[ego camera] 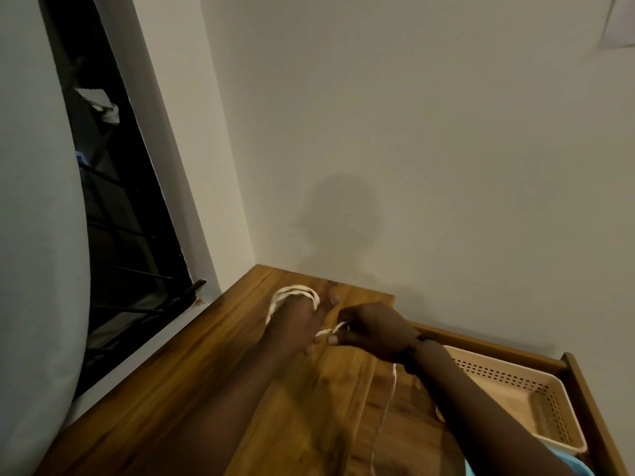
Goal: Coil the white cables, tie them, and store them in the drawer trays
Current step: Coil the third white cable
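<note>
A white cable [296, 293] is wound in several loops around the fingers of my left hand [298, 322], which lies low over the wooden top with fingers stretched out. My right hand [372, 333] sits just right of it and pinches the cable's loose strand near the left thumb. From under my right wrist the free end of the cable [386, 412] hangs down toward the near edge. A beige perforated tray [546, 395] lies in the open drawer [584, 383] at the right.
The wooden top [240, 389] meets a plain wall at the back and a window sill with a dark window [130, 218] at the left. A pale curtain [34, 235] hangs at far left. A light blue item [570, 467] shows at the bottom right.
</note>
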